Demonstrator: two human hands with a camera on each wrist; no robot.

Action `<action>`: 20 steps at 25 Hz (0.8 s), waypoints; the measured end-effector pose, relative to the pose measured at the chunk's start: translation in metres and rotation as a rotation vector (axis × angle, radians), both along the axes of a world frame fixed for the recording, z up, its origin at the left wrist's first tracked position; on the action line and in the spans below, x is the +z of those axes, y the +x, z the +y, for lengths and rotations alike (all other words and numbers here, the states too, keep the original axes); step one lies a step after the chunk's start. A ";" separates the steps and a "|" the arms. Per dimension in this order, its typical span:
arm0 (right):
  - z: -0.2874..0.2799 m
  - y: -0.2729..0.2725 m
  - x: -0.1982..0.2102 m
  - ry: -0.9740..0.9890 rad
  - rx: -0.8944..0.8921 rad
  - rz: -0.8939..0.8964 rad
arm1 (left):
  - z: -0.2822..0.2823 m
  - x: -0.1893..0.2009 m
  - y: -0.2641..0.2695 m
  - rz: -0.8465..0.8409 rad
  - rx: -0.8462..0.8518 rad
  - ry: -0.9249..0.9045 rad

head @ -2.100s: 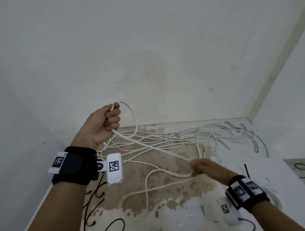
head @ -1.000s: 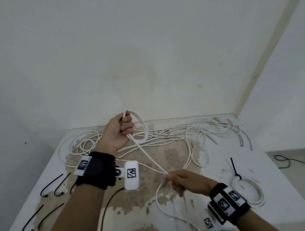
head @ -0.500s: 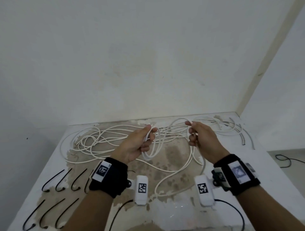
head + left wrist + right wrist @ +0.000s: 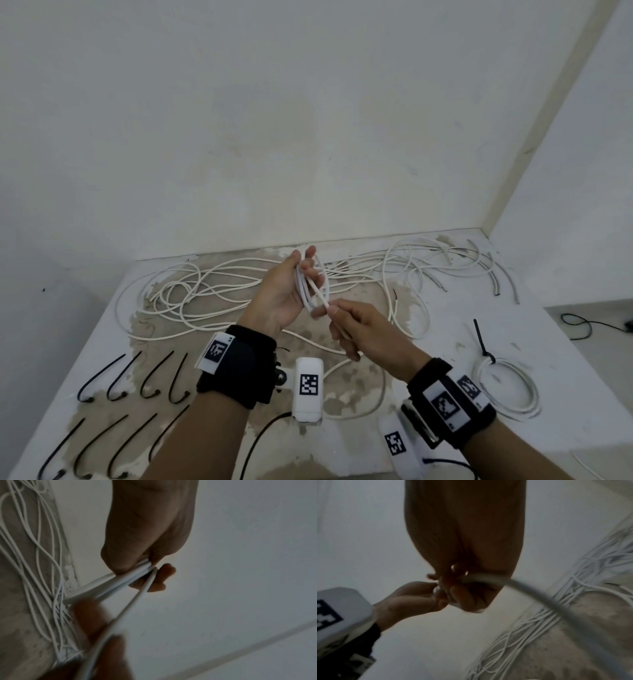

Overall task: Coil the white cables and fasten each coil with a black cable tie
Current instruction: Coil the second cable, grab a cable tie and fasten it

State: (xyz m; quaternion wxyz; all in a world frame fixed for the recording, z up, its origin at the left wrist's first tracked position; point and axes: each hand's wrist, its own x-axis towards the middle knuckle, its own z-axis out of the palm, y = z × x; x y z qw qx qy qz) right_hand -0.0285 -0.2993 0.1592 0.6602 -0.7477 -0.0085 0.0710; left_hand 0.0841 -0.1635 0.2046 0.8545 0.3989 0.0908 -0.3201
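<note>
My left hand (image 4: 291, 294) is raised above the table and holds a small coil of white cable (image 4: 313, 284) between thumb and fingers; the left wrist view shows the loops (image 4: 123, 580) pinched there. Just right of it, my right hand (image 4: 356, 329) grips the same cable's free strand (image 4: 322, 299), which trails down through the fist to the table (image 4: 428, 445). The right wrist view shows that strand (image 4: 488, 579) leaving my curled fingers. Loose white cables (image 4: 205, 291) sprawl across the back of the table. Several black cable ties (image 4: 137, 380) lie in rows at the front left.
A finished coil (image 4: 507, 390) bound with a black tie (image 4: 481, 339) lies at the right. Walls close the table in behind and to the right. A black cord (image 4: 582, 325) lies on the floor beyond the right edge.
My right hand came down from beside the left to just below it, laying another turn onto the coil. The coil in my left hand has grown from one loop to several.
</note>
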 end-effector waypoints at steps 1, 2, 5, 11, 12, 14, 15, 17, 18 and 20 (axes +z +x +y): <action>-0.005 -0.006 -0.006 -0.021 0.083 0.046 | 0.005 0.001 0.006 0.024 0.025 -0.040; -0.011 -0.014 -0.013 -0.049 0.165 0.096 | 0.012 0.003 0.011 0.034 0.038 -0.061; -0.037 -0.034 -0.034 -0.181 0.305 0.235 | 0.041 0.014 0.024 -0.007 -0.002 -0.063; -0.097 -0.027 -0.053 -0.604 0.258 0.331 | 0.073 0.029 0.020 -0.123 -0.273 0.071; -0.103 -0.018 -0.042 -0.656 0.098 0.281 | 0.068 0.027 0.014 -0.141 -0.322 0.126; -0.104 0.001 -0.012 -0.701 -0.314 0.102 | 0.051 0.020 -0.002 -0.190 -0.399 0.242; -0.099 0.009 0.005 -0.655 -0.475 0.001 | 0.040 0.015 -0.010 -0.211 -0.424 0.282; -0.076 0.021 0.036 -0.431 -0.576 -0.127 | 0.019 0.006 -0.021 -0.250 -0.420 0.332; -0.061 0.023 0.049 -0.303 -0.543 -0.134 | 0.009 0.004 -0.025 -0.262 -0.391 0.343; -0.032 0.019 0.066 -0.155 -0.420 -0.123 | -0.005 0.001 -0.029 -0.262 -0.308 0.341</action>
